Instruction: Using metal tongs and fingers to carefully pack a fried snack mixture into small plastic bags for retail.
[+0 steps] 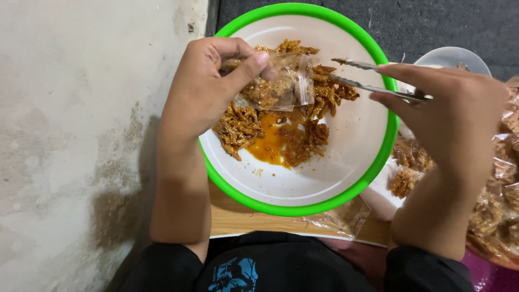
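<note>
a light wooden board (pixel 243 219) lay under the bowl (pixel 303 205), a white bowl with a green rim that held sticky brown snack pieces and orange sauce. a small clear bag (pixel 340 219) lay on the board at the bowl's near edge. the board sat between a pale, stained concrete floor (pixel 81 135) and a dark mat (pixel 432 24).

left hand (pixel 208 86) curled, thumb pressed against fingers in a pinch; right hand (pixel 451 111) gripped, index finger extended, other fingers apparently folded.
</note>
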